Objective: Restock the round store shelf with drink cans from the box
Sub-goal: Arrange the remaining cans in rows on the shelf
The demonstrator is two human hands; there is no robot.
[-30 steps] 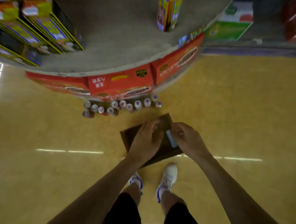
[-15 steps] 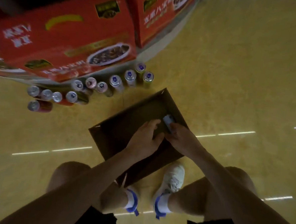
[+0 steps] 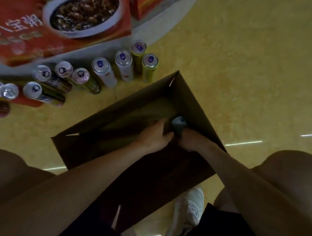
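Both arms reach into the box on the floor. The right hand wraps round a pale blue can by its far wall; the left hand sits beside, its fingers too dark to tell. A red carton shows blurry Chinese words.

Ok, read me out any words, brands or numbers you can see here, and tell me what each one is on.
"八宝粥": large white characters on the red carton, seen upside down and blurred, so this is a likely reading only.
Labels on the cans: too blurred to read.
The cardboard box: no print visible.
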